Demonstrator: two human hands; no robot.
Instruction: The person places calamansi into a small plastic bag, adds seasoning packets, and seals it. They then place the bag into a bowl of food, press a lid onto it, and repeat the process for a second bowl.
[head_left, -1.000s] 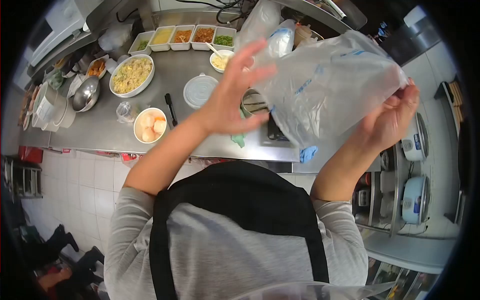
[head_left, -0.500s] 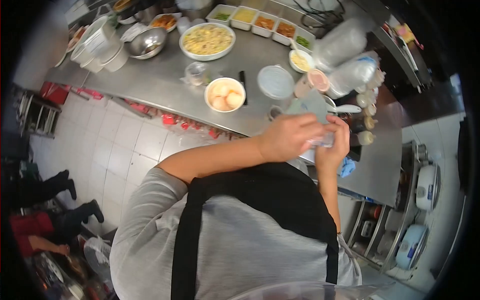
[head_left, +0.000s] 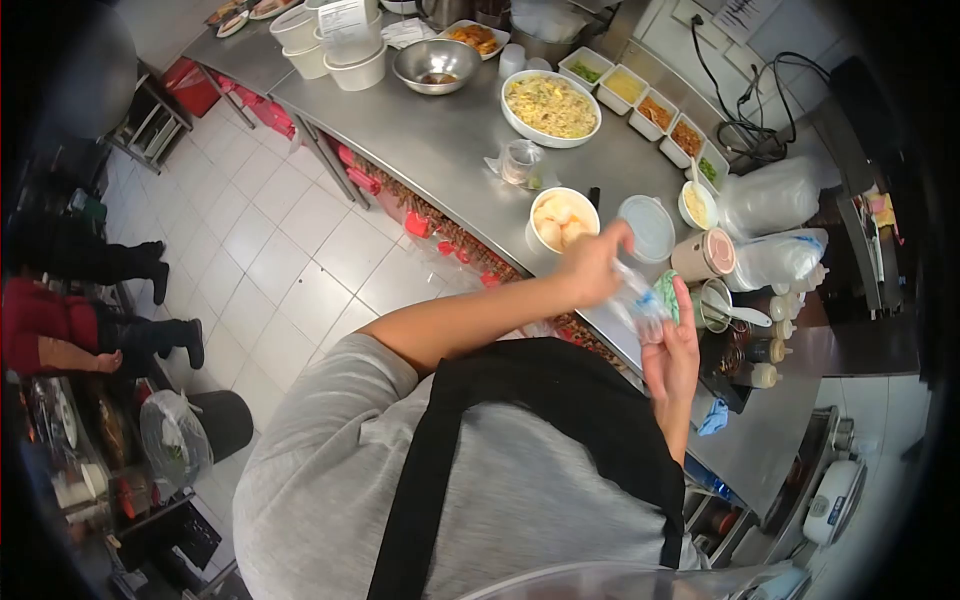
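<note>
A crumpled clear plastic bag (head_left: pixel 640 306) with blue print stretches between my hands. My left hand (head_left: pixel 592 270) is closed on its upper end, near a white bowl of pale round pieces (head_left: pixel 563 218). Lower right, my right hand (head_left: pixel 676 352) holds the other end, its fingers raised and partly hidden by the plastic. Just beyond the hands, a round translucent lid (head_left: pixel 647 228) lies on the steel table (head_left: pixel 420 150). A green cloth or wrapper (head_left: pixel 667 292) shows beside my right fingers.
A large bowl of yellow food (head_left: pixel 550 108), a metal bowl (head_left: pixel 437 66) and stacked white tubs (head_left: pixel 350 45) stand farther back. Small trays of toppings (head_left: pixel 652 117) line the back. Right are a pink-topped container (head_left: pixel 704 254) and squeeze bottles (head_left: pixel 766 350). Another person (head_left: pixel 60 325) is far left.
My hands have moved apart and the plastic is now drawn out between them. The view has shifted, so the table items appear farther right. The green-grey sheet by my hands now looks smaller.
</note>
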